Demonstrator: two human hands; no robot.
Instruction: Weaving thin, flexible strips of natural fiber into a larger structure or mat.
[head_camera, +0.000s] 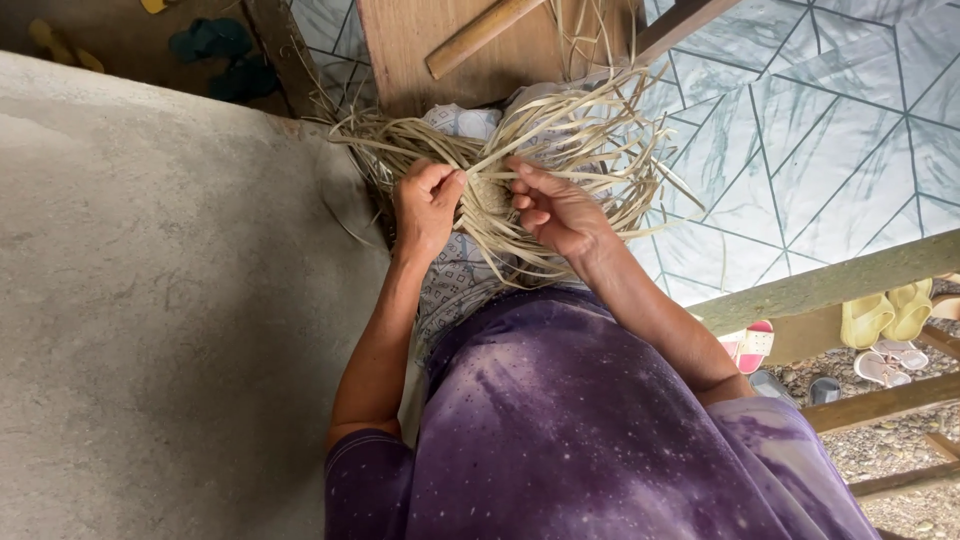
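Woven core: small plaited knot (487, 195) sits between your two hands, over your lap.
Left hand (428, 205): curled closed, gripping strips on the knot's left side.
Right hand (556, 208): fingers pinching one pale strip (560, 125), touching the knot.
Strip axis: runs up and right, away from you.
Nearer hand: right.

Straw bundle (520, 190) between hands, on lap.
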